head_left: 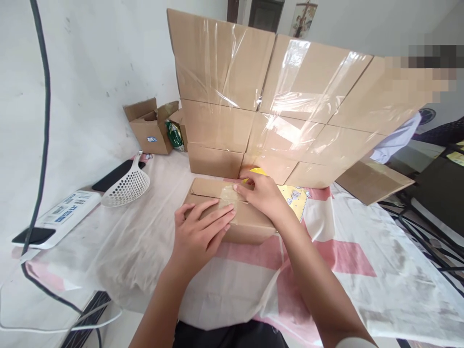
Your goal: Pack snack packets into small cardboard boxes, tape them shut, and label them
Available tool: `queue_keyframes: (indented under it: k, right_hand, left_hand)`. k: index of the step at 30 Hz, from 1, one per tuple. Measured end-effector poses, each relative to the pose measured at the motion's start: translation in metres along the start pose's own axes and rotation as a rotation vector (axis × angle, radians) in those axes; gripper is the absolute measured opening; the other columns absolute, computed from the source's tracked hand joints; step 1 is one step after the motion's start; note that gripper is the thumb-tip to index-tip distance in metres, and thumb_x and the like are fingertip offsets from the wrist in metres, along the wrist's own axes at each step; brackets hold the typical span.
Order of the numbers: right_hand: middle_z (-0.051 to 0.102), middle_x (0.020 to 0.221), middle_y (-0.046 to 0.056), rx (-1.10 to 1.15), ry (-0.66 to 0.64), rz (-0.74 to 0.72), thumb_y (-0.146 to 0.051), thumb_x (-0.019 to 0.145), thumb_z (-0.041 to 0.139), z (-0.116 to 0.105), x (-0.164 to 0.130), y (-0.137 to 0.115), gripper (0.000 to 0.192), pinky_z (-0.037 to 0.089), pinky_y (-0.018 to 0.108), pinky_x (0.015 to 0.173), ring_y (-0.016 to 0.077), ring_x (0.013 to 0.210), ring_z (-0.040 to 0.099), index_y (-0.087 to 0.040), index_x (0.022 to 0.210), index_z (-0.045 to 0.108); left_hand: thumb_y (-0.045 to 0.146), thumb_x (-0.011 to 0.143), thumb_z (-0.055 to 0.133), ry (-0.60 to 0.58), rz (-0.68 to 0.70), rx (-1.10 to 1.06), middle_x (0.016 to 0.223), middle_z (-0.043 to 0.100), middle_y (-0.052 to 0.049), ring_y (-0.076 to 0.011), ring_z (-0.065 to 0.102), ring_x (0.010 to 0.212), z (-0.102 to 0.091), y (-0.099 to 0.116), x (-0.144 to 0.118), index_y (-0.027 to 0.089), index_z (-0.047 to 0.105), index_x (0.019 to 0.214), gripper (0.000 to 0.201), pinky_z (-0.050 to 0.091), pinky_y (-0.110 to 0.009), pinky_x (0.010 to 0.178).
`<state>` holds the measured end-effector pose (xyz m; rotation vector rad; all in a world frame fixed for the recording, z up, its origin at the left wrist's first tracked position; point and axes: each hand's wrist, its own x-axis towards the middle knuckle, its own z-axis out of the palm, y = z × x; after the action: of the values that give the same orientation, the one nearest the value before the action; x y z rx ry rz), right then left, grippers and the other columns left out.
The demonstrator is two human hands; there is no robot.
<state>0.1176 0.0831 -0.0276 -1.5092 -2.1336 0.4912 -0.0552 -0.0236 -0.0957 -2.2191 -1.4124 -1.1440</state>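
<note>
A closed brown cardboard box lies on the cloth-covered table in front of me. Across its top runs a strip of clear packing tape. My left hand rests on the near left part of the lid, fingers stretched out and spread, with fingertips by the tape. At the far side of the lid, my right hand has its thumb on the tape and its fingers bent round a yellow tape roll. Most of that roll is hidden behind the hand.
Taped cardboard boxes form a wall behind the box. Leftward lie a white perforated scoop, a white carton, a phone and a small open box. A yellow patterned sheet and a cardboard piece lie right. A cable hangs left.
</note>
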Motion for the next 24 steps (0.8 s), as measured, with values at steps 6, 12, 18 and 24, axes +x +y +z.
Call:
queue_keyframes:
  k: [6,12,18,24]
  right_hand:
    - [0.075,0.091,0.006,0.350,0.229,-0.060,-0.034,0.087,0.061,-0.022,0.006,0.046,0.020,0.052,0.032,0.079,0.0184,0.083,0.068,-0.018,0.090,0.073]
    - [0.074,0.090,0.010,0.094,0.287,0.156,-0.032,0.088,0.055,-0.059,-0.017,0.184,0.024,0.050,0.033,0.073,0.0208,0.081,0.065,-0.015,0.087,0.072]
    - [0.071,0.104,0.011,-0.049,-0.013,0.199,-0.027,0.088,0.060,-0.037,-0.026,0.237,0.024,0.049,0.032,0.078,0.0204,0.085,0.064,-0.016,0.103,0.075]
    - [0.069,0.101,0.009,-0.149,-0.238,0.208,-0.021,0.081,0.065,-0.048,-0.006,0.235,0.016,0.044,0.029,0.071,0.0222,0.088,0.063,-0.018,0.096,0.071]
  left_hand:
    - [0.018,0.094,0.061,0.052,0.037,0.006,0.121,0.076,0.005,-0.0224,0.068,0.116,0.002,-0.003,-0.002,0.034,0.070,0.120,0.033,0.032,-0.044,0.099]
    - [0.020,0.090,0.062,0.266,0.150,0.129,0.110,0.079,0.002,-0.0226,0.069,0.095,0.027,-0.014,-0.014,0.032,0.070,0.121,0.035,0.033,-0.044,0.096]
    - [0.023,0.089,0.061,0.295,0.147,0.221,0.101,0.080,-0.003,-0.0273,0.067,0.088,0.040,-0.023,-0.028,0.032,0.068,0.125,0.038,0.037,-0.051,0.092]
    - [0.023,0.089,0.060,0.294,0.184,0.273,0.093,0.080,-0.003,-0.0264,0.066,0.081,0.043,-0.037,-0.037,0.033,0.069,0.122,0.036,0.039,-0.053,0.093]
